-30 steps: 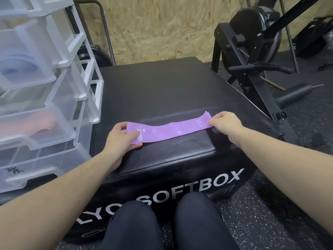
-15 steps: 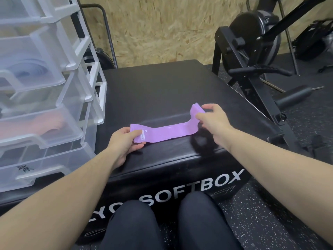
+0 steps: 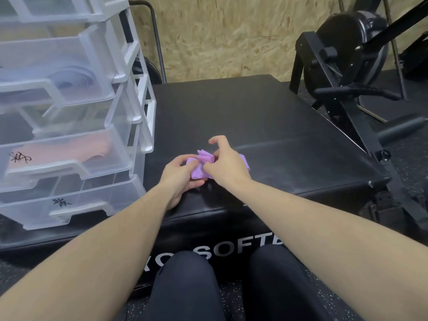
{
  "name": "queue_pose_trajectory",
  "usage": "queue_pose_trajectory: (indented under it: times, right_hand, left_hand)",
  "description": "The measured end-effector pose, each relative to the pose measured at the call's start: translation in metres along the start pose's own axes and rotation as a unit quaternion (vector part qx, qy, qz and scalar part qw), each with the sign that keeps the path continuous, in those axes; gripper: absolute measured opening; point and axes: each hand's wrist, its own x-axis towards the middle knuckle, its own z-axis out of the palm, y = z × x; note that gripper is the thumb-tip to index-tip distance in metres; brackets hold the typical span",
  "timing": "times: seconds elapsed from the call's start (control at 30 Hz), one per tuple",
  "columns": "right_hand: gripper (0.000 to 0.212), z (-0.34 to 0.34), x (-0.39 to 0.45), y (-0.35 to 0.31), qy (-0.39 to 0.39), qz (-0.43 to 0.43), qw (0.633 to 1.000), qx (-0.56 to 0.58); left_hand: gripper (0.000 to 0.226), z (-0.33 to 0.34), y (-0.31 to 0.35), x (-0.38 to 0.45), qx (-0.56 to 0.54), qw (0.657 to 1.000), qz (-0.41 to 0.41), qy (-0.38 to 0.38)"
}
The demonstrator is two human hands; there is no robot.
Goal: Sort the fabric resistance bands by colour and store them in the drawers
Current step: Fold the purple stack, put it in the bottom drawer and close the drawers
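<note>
A purple fabric band (image 3: pixel 202 167) lies bunched and folded on the black soft box (image 3: pixel 266 126), between my two hands. My left hand (image 3: pixel 179 176) grips its left end from below. My right hand (image 3: pixel 225 164) pinches the gathered folds from the right, with part of the band showing past its knuckles. The clear plastic drawer unit (image 3: pixel 129 140) stands at the left on the box. One pulled-out drawer holds bluish-purple bands (image 3: pixel 74 77); the drawer below it holds orange-pink bands (image 3: pixel 92 147).
The bottom drawer (image 3: pixel 76 205) carries a handwritten label and juts toward my left arm. A black exercise machine (image 3: pixel 347 66) stands to the right of the box. A chipboard wall (image 3: pixel 231 31) is behind. My knees are under the box's front edge.
The band lay stretched flat between my hands. My right hand has carried its end leftward to my left hand, so the band is now bunched. The camera has also moved closer.
</note>
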Motion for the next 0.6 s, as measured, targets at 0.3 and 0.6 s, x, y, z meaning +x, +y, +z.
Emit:
queue_pose_trajectory:
  times: [0.3,0.6]
  right_hand:
    - [0.055,-0.003,-0.017,0.015,-0.089,-0.046,0.995,0.012]
    - [0.046,-0.044,0.009,0.048,0.061,0.14,0.987,-0.049]
  left_hand:
    - [0.033,0.005,0.0,-0.002,0.001,1.0,0.005,0.016]
    - [0.027,0.01,-0.01,-0.01,0.051,0.993,0.098,0.035]
